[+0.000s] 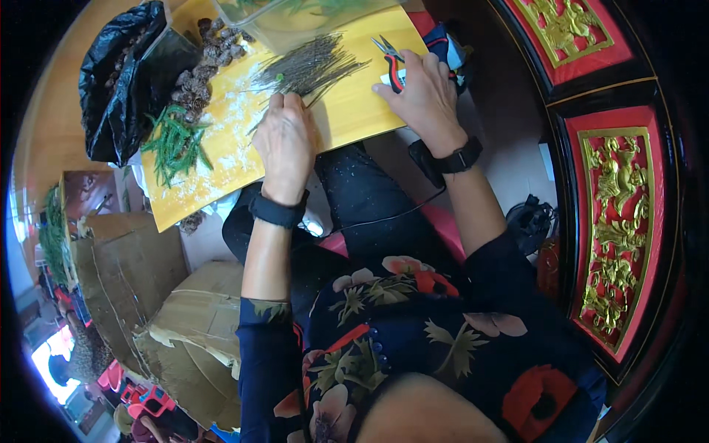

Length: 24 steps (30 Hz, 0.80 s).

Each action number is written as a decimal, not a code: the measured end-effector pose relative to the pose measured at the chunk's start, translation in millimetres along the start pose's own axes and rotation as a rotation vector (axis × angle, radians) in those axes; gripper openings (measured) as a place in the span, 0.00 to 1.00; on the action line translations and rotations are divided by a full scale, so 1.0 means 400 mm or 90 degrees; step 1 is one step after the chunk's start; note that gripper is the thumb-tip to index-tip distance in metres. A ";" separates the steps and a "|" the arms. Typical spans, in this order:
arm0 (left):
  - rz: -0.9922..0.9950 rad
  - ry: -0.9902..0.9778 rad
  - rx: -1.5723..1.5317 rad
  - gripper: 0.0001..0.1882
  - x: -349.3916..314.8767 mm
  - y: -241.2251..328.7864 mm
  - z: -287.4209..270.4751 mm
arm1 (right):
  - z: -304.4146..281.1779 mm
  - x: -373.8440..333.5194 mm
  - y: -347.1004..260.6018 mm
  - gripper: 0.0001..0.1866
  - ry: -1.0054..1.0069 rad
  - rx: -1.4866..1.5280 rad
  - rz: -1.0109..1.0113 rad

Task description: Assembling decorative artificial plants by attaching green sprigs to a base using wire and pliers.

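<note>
Legible text: none.
Pliers (pixel 392 59), between 12 and 1 o'clock: no readable mark.
Yellow board (pixel 369 111), 12 o'clock: no readable lettering.
Carved gold panel (pixel 617 235), 3 o'clock: relief ornament, no readable sign.
Cardboard (pixel 203 306), 8 o'clock: nothing readable.

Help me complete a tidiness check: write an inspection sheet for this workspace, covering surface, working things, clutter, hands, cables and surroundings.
Surface: yellow board, with white residue scattered on its left part.
Working things: dark thin stems in a loose pile; red-and-black pliers, tips pointing away from the person.
Clutter: pine cones, green sprigs, a black plastic bag and a clear container.
Hands: left hand at the stems' near ends, right hand at the pliers; neither grip is clear.
Cables: thin dark cord across the lap.
Surroundings: torn cardboard at left; red panel with gold carving at right.
</note>
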<state>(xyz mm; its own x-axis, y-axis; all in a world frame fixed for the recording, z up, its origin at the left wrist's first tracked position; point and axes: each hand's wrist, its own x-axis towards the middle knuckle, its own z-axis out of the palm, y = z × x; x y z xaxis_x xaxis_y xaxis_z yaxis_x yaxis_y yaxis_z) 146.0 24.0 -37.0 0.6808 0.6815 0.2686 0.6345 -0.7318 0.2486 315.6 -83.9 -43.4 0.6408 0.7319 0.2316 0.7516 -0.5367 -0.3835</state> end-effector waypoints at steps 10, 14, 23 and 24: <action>-0.038 -0.021 0.018 0.03 0.003 -0.035 -0.017 | 0.034 0.006 -0.006 0.33 0.037 -0.034 -0.026; -0.066 0.003 -0.027 0.03 0.001 -0.031 -0.034 | 0.031 0.005 0.004 0.33 0.049 -0.047 -0.034; 0.042 0.074 -0.050 0.03 0.044 -0.003 0.008 | 0.037 0.003 0.003 0.34 0.048 -0.041 -0.044; 0.055 0.069 -0.030 0.03 0.055 0.004 0.015 | 0.038 0.002 0.000 0.34 0.051 -0.037 -0.046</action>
<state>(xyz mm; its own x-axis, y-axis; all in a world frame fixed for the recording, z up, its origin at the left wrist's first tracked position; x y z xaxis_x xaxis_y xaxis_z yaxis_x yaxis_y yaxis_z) 164.2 38.1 -36.1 0.6869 0.6136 0.3894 0.5555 -0.7888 0.2631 313.8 -77.1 -56.8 0.5937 0.7344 0.3288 0.8024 -0.5094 -0.3109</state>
